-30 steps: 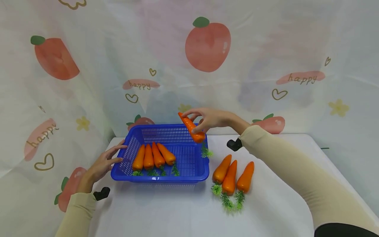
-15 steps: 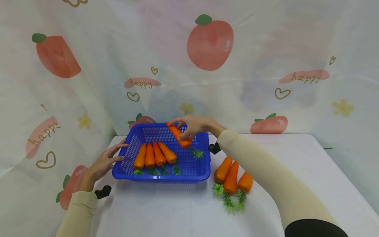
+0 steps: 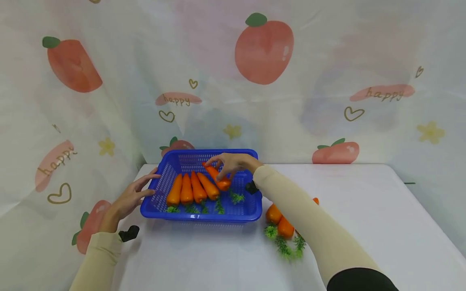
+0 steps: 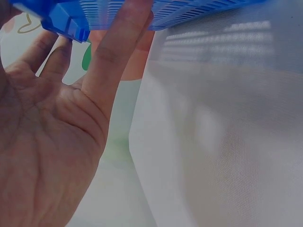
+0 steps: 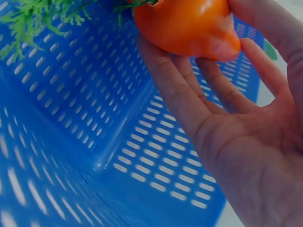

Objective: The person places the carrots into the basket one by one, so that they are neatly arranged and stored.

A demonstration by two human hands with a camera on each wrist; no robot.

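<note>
My right hand (image 3: 231, 162) pinches an orange carrot (image 3: 223, 185) with green leaves (image 3: 236, 197) low inside the blue plastic basket (image 3: 204, 217). In the right wrist view the thumb and fingers hold the carrot's (image 5: 184, 23) thick end near the basket's slotted wall (image 5: 156, 165). Several carrots (image 3: 187, 190) lie side by side in the basket's left half, tips pointing away. At the basket's left side my left hand (image 3: 127, 202) touches the rim with extended fingers; the left wrist view shows the hand (image 4: 52, 127) from its palm side, against the basket (image 4: 104, 14).
More carrots (image 3: 285, 228) lie on the white table (image 3: 204, 258) right of the basket, partly hidden by my right sleeve (image 3: 302, 206). A printed curtain (image 3: 204, 48) hangs behind the table and along the left.
My right hand has moved left and down, bringing the carrot from above the basket's right rim into the basket beside the others. My left hand stays at the left rim.
</note>
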